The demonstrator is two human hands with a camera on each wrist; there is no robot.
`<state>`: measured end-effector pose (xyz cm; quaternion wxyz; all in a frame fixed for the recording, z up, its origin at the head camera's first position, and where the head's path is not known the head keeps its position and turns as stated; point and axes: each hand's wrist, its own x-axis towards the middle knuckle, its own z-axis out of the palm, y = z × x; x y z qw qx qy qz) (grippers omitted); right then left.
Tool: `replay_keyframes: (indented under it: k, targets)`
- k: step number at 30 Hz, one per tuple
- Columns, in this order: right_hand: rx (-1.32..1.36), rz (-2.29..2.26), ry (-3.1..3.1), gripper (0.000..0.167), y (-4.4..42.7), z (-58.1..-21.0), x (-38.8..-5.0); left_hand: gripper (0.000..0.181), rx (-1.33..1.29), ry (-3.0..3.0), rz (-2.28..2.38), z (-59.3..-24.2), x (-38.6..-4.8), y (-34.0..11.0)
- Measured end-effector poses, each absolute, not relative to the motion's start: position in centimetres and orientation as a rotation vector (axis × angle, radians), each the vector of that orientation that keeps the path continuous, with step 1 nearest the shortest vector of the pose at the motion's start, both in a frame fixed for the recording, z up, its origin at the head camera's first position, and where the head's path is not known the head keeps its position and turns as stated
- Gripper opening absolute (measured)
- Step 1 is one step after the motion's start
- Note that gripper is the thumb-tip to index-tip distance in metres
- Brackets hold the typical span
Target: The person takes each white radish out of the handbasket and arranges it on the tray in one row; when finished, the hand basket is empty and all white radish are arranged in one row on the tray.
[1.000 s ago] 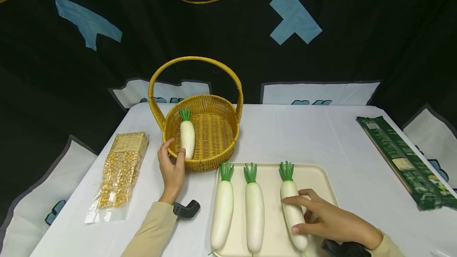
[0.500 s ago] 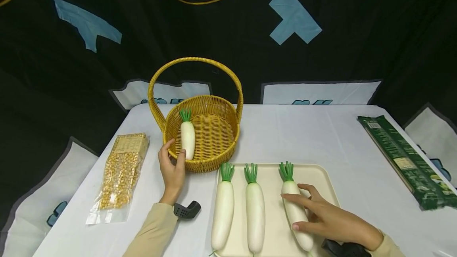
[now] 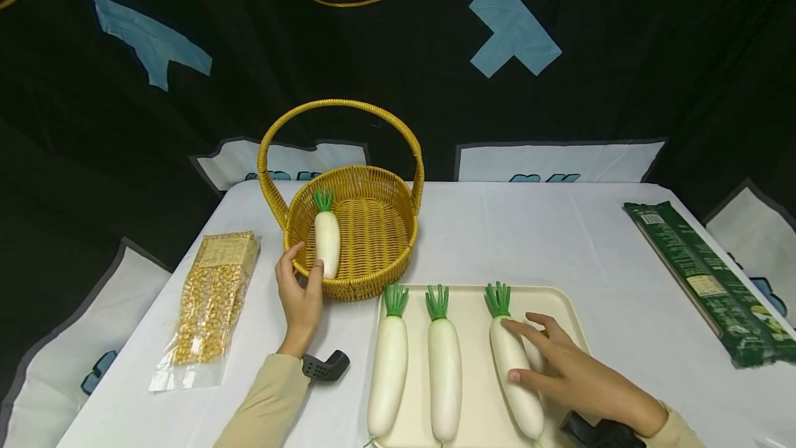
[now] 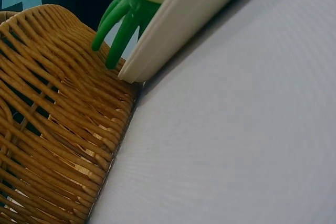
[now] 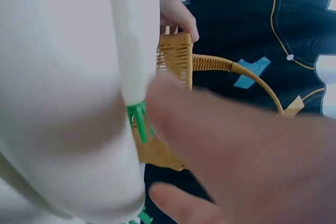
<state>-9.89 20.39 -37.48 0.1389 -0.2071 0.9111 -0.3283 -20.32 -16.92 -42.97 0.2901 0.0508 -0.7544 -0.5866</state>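
My left hand [image 3: 301,306] grips the near left rim of the yellow wicker basket [image 3: 367,285], thumb and fingers over its edge. One white radish [image 3: 327,244] with a green top lies inside the basket. On the cream tray [image 3: 475,296] lie a left radish [image 3: 388,375], a middle radish [image 3: 444,379] and a right radish [image 3: 513,379]. My right hand [image 3: 575,372] is over the right radish, its loosely bent fingers and thumb at the surface. A pale shape beside that radish is partly hidden by this hand. The right wrist view shows white radishes [image 5: 58,77] close up.
A clear bag of yellow kernels [image 3: 214,296] lies left of the basket. A long green packet [image 3: 709,282] lies along the table's right side. The basket's tall handle [image 3: 340,102] arches up behind. The tray's far left corner is close to the basket.
My right hand's fingers have lifted and shifted farther up along the right radish. That radish's lower end has moved a little to the right. The left hand has stayed at the basket rim.
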Motion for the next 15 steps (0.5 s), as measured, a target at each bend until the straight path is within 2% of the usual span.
replay_keyframes:
  k: [6,15]
  targets:
    - [-0.549,-1.043,2.842,0.054,20.1,-37.8,-10.5,0.042,0.128,-2.028,-1.547,-42.9,-20.2,-17.0]
    - [-0.483,-1.521,2.764,0.034,18.7,-37.5,-11.3,0.042,0.122,-2.024,-1.547,-43.0,-20.1,-17.0]
